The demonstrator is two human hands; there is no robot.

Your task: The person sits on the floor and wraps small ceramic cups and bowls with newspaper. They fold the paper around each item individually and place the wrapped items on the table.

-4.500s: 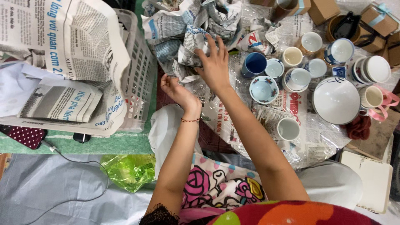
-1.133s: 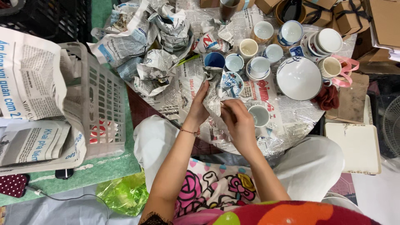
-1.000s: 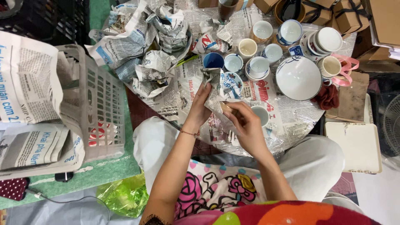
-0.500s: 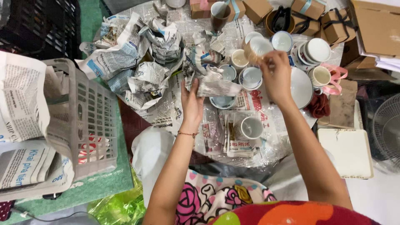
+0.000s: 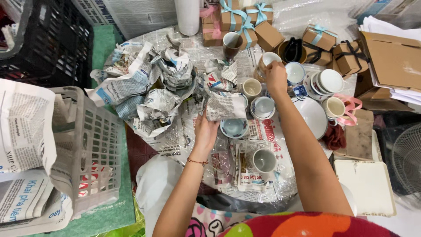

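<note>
My left hand (image 5: 206, 130) grips the lower edge of a crumpled newspaper sheet (image 5: 226, 105) in the middle of the paper-covered surface. Just right of that sheet lies a blue saucer (image 5: 233, 127). My right hand (image 5: 276, 75) reaches further back and holds a pale mug (image 5: 267, 59) by its side, among a cluster of cups (image 5: 263, 106) and a cream cup (image 5: 252, 87). A grey mug (image 5: 264, 160) stands on folded newspaper near me, between my two arms.
Crumpled newspaper balls (image 5: 175, 70) pile up at the left. A grey plastic basket (image 5: 90, 149) lined with newspaper stands at far left, a black crate (image 5: 48, 39) behind it. Ribboned gift boxes (image 5: 245, 19), stacked plates (image 5: 329, 81), a white bowl (image 5: 313, 115) and a white board (image 5: 368, 186) sit right.
My right hand left the paper wrapping in front of me and moved back and right to the cups with the pale mug. My left hand kept the newspaper sheet. The view tilted forward.
</note>
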